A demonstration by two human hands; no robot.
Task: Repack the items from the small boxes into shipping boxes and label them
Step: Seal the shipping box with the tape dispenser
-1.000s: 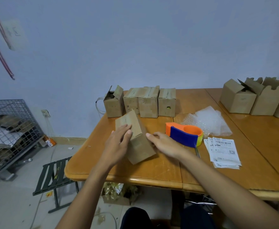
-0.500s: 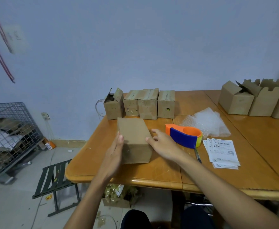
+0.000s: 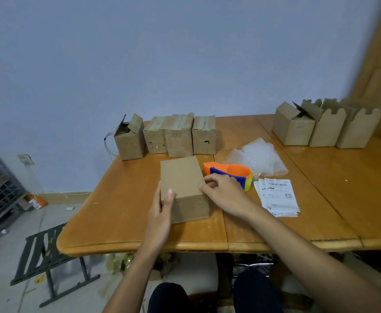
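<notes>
**Box squared up on the desk, tape and labels within reach**

A person steadies a plain cardboard box [image 3: 182,186] on a wooden desk [image 3: 126,218], with both hands on it. The box lies on its side near the front edge, just in front of a row of four boxes [image 3: 178,136] along the wall, the leftmost with its flaps open.

The left hand [image 3: 162,211] grips the box's left side, with the thumb over the top face and the fingers running down the side. The right hand [image 3: 223,193] is curled at the right-hand edge and appears to pinch it, though the contact is hard to make out from this angle. With a hand on each side the box is probably being held still, either to be checked or to be turned for sealing.

A tape dispenser [image 3: 230,175] sits just beyond the right hand, close enough to be picked up with little reach. Printed labels [image 3: 277,197] are fanned out beside it and bubble wrap [image 3: 261,159] is heaped behind, so the packing supplies sit together on the working side. Three open boxes [image 3: 324,127] stand well apart at the far right. No label shows on the faces of the held box in view, so the labelling step looks not yet done.
</notes>
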